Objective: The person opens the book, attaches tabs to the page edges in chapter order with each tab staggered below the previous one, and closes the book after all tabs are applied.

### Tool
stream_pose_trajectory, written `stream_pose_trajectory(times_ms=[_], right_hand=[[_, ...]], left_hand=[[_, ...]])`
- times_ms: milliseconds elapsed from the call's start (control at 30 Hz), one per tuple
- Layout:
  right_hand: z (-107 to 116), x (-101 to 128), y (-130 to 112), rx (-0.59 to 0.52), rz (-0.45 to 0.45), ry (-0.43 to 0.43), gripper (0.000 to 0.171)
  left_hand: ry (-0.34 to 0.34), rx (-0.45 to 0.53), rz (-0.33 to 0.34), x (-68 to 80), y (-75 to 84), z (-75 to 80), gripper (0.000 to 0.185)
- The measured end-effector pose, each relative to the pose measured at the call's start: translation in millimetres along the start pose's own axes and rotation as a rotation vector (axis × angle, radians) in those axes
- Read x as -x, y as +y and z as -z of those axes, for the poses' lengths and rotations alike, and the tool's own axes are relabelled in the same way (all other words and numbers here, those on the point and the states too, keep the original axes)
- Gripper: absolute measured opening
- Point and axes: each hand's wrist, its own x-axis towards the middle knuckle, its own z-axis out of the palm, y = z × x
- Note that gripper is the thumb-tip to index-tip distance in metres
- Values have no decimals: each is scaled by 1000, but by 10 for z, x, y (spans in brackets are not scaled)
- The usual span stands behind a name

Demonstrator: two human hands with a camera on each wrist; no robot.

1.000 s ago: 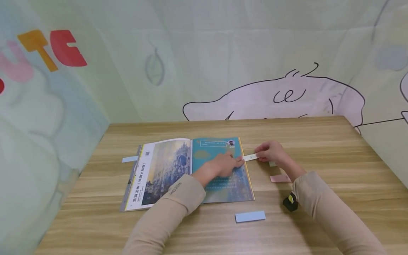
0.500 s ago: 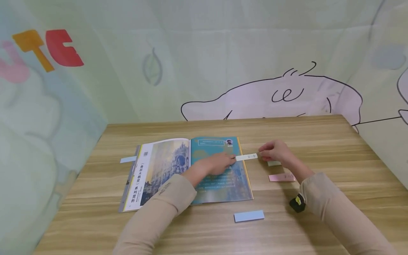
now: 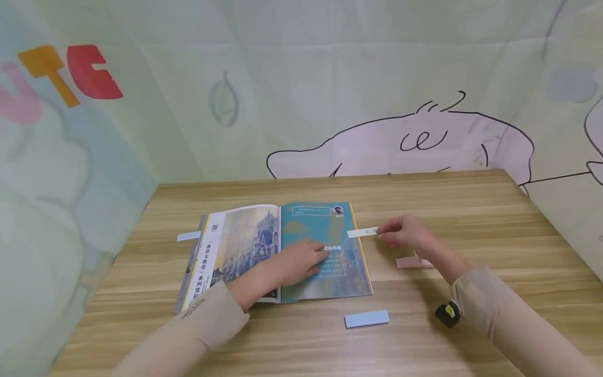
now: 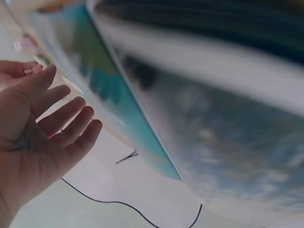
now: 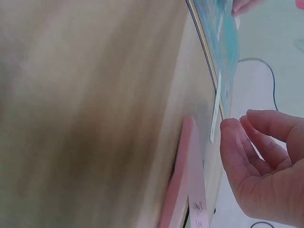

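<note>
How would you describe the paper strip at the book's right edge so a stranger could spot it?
Find the open book on the wooden table. At its right edge, the white strip lies by the right hand, paler and narrower than the pink and blue slips nearby.

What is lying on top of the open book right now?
The left hand rests flat on the book, near the middle fold. A white paper strip overlaps the right page's edge, its other end at the right hand. The print under the palm is hidden.
</note>
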Motion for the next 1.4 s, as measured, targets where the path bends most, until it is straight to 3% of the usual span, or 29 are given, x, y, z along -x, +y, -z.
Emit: stream_pose_trajectory(times_ms=[167, 333, 433, 700, 1167, 1400], right_hand=[[-122, 86, 26, -22, 32, -24, 22], [-242, 160, 52, -98, 47, -46, 22], [-304, 201, 54, -139, 32, -63, 23], [-414, 258, 67, -221, 0, -80, 26], [-463, 285, 101, -319, -24, -98, 27], [-482, 306, 78, -447, -72, -87, 31]], left_hand=[[91, -66, -71, 216, 86, -129, 43], [216, -70, -67, 317, 157, -248, 47], [255, -91, -67, 331, 176, -311, 52], [264, -168, -85, 333, 238, -376, 42], [256, -150, -115, 341, 239, -414, 34], [252, -138, -116, 375, 238, -414, 41]])
